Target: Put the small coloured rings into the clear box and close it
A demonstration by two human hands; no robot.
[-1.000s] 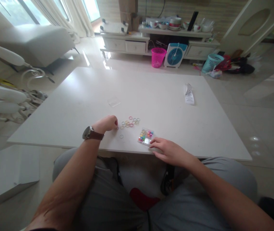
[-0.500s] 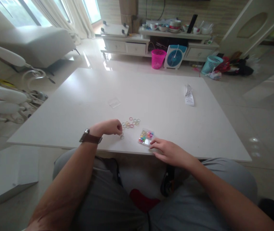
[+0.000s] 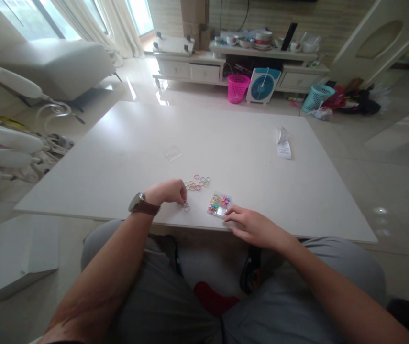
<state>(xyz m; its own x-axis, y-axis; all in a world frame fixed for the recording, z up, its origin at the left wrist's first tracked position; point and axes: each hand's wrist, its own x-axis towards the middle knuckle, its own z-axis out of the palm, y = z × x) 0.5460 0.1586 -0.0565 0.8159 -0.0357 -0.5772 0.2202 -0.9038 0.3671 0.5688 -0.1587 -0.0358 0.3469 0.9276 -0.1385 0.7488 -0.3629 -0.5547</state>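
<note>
My left hand (image 3: 174, 192), with a watch on its wrist, is closed at the fingertips over a few small rings (image 3: 186, 207) at the near side of the white table (image 3: 240, 148). The fingers seem to pinch one of these rings. Just beyond lie several thin coloured rings (image 3: 199, 184) in a loose cluster. A small clear compartment box (image 3: 219, 204) holds colourful little pieces in some sections; one section looks bare. My right hand (image 3: 252, 226) rests at the box's right edge, fingers apart and touching it.
A clear plastic lid-like sheet (image 3: 173, 153) lies farther back on the table. Toward the right back is a crumpled paper slip (image 3: 283, 145). Beyond the table stand a pink basket (image 3: 237, 89) and a blue fan (image 3: 263, 86). White-padded chairs (image 3: 16, 138) crowd the left side.
My left hand has shifted slightly right and toward me, over the nearer rings. My right hand stays at the box. The whole view has moved a little.
</note>
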